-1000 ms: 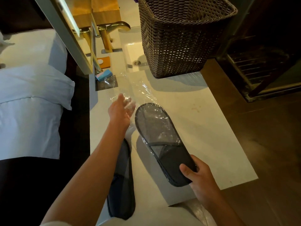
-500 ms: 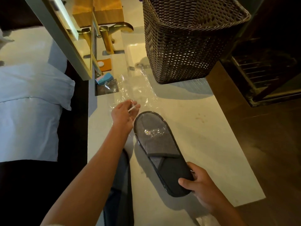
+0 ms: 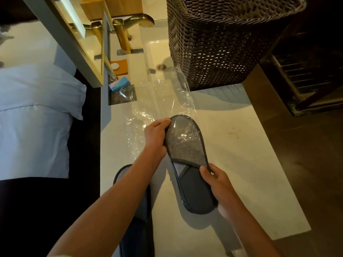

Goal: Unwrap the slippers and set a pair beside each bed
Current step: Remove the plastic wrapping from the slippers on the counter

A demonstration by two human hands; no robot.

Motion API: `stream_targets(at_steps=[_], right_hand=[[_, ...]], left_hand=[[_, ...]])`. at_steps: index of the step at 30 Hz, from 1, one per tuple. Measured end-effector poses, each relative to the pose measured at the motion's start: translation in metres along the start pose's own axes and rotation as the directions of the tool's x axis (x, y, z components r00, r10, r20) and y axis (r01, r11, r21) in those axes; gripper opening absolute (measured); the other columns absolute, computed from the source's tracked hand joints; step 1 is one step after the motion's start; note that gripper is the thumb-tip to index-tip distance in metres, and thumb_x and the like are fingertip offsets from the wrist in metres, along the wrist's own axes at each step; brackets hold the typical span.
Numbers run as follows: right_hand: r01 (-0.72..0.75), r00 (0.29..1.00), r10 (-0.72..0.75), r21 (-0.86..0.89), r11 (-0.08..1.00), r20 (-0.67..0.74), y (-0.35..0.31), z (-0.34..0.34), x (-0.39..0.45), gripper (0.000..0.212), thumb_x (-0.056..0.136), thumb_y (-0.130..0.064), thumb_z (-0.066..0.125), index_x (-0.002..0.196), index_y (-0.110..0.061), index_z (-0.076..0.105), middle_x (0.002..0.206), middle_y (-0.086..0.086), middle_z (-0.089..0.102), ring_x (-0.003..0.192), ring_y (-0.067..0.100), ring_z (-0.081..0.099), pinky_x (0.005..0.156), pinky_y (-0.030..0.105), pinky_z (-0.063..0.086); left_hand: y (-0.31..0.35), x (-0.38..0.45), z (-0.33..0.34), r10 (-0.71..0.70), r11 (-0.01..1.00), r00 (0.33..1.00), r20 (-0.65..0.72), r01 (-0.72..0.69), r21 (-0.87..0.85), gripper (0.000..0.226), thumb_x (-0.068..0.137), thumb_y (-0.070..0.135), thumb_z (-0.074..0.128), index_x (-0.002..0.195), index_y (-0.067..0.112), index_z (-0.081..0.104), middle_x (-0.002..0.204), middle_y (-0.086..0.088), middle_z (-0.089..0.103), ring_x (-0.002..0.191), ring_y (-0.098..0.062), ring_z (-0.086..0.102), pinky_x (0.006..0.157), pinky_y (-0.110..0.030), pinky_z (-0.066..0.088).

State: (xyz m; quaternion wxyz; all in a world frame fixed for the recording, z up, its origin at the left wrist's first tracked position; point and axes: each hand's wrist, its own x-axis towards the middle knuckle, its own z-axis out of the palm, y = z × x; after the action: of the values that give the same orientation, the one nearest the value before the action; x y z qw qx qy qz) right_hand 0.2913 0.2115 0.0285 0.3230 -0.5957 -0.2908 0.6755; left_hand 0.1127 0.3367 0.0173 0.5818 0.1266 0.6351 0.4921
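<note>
1. Grey felt slipper with dark trim and clear plastic film over its toe (image 3: 187, 154) is held above the pale stone counter (image 3: 241, 164), toe pointing away.
2. Left hand (image 3: 155, 136) grips the toe's left edge, fingers curled over the rim.
3. Right hand (image 3: 216, 180) pinches the heel section, thumb on top.
4. Second grey slipper (image 3: 130, 238) lies on the counter under the left forearm.
5. Loose clear plastic wrap (image 3: 157, 101) lies on the counter, beside the dark woven basket (image 3: 222, 43).

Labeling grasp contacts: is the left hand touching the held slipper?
Touching. The head view shows the left hand with fingers curled over the toe edge of the slipper.
</note>
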Motion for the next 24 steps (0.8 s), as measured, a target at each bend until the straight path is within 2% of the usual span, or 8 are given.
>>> stream_targets(at_steps=[3,7,9,16,18,20,21,24], right_hand=[[0.022,0.999,-0.023,-0.029,0.999,-0.048,-0.006,0.004,0.013,0.019,0.091,-0.029,0.064,0.101,-0.013,0.068,0.093,0.013,0.076,0.084,0.027,0.075,0.076,0.049,0.061],[0.013,1.000,-0.014,-0.043,0.999,-0.026,-0.006,0.004,0.015,0.018,0.091,-0.022,0.064,0.103,-0.008,0.066,0.093,0.017,0.074,0.085,0.029,0.074,0.077,0.049,0.061],[-0.016,0.999,0.014,-0.048,0.999,-0.035,-0.001,0.001,0.013,0.017,0.091,-0.020,0.064,0.101,-0.006,0.065,0.093,0.019,0.074,0.084,0.030,0.074,0.077,0.048,0.060],[-0.070,0.996,0.069,-0.010,0.998,-0.048,0.012,-0.010,-0.002,0.013,0.091,-0.015,0.064,0.100,-0.006,0.067,0.094,0.023,0.074,0.088,0.037,0.073,0.084,0.055,0.057],[-0.059,0.997,0.059,-0.005,0.998,-0.039,0.014,-0.011,-0.006,0.014,0.090,-0.017,0.064,0.100,-0.007,0.067,0.094,0.022,0.074,0.088,0.036,0.073,0.083,0.054,0.058],[-0.048,0.998,0.048,0.011,0.999,-0.028,0.016,-0.010,-0.010,0.015,0.090,-0.018,0.064,0.101,-0.008,0.067,0.094,0.020,0.075,0.087,0.034,0.074,0.079,0.049,0.060],[-0.041,0.999,0.042,0.021,0.999,-0.024,0.016,-0.009,-0.013,0.015,0.091,-0.018,0.064,0.102,-0.008,0.066,0.094,0.018,0.075,0.086,0.033,0.074,0.077,0.046,0.060],[-0.026,0.999,0.027,0.024,0.999,-0.023,0.020,-0.006,-0.019,0.015,0.091,-0.019,0.064,0.104,-0.011,0.066,0.094,0.013,0.077,0.088,0.029,0.075,0.077,0.043,0.060]], left_hand=[[0.001,0.002,0.005,-0.010,1.000,1.000,-0.026,0.010,0.017,0.005,0.082,0.011,0.070,0.079,0.007,0.073,0.086,-0.016,0.070,0.079,-0.028,0.066,0.079,-0.047,0.060],[0.020,0.022,0.007,0.025,0.998,0.996,-0.087,-0.029,-0.047,0.010,0.087,0.001,0.064,0.079,0.004,0.067,0.075,-0.014,0.066,0.064,-0.022,0.063,0.059,-0.032,0.057],[0.028,0.037,0.011,0.030,0.997,0.994,-0.105,-0.037,-0.070,0.010,0.090,-0.001,0.061,0.081,0.001,0.066,0.077,-0.016,0.064,0.064,-0.023,0.063,0.060,-0.028,0.057],[0.021,0.054,0.016,0.148,0.944,0.983,-0.107,-0.108,0.312,0.016,0.084,0.016,0.070,0.071,0.012,0.062,0.077,-0.011,0.067,0.069,-0.022,0.063,0.074,-0.035,0.057],[0.019,0.039,0.010,0.244,0.889,0.963,-0.111,-0.177,0.422,0.010,0.083,0.023,0.070,0.085,0.015,0.064,0.086,-0.002,0.062,0.078,-0.017,0.059,0.081,-0.032,0.049],[0.016,0.013,-0.002,0.316,0.850,0.940,-0.126,-0.222,0.478,0.036,0.086,0.024,0.066,0.118,0.011,0.061,0.103,0.001,0.059,0.094,-0.015,0.057,0.087,-0.031,0.047],[0.014,-0.004,-0.010,0.323,0.854,0.939,-0.123,-0.233,0.466,0.041,0.086,0.024,0.064,0.124,0.010,0.058,0.108,0.001,0.061,0.098,-0.016,0.059,0.089,-0.031,0.049],[-0.007,-0.061,-0.039,0.238,0.897,0.971,-0.004,-0.218,0.384,0.030,0.091,0.024,0.061,0.118,0.011,0.061,0.101,-0.003,0.069,0.091,-0.018,0.068,0.083,-0.032,0.057]])
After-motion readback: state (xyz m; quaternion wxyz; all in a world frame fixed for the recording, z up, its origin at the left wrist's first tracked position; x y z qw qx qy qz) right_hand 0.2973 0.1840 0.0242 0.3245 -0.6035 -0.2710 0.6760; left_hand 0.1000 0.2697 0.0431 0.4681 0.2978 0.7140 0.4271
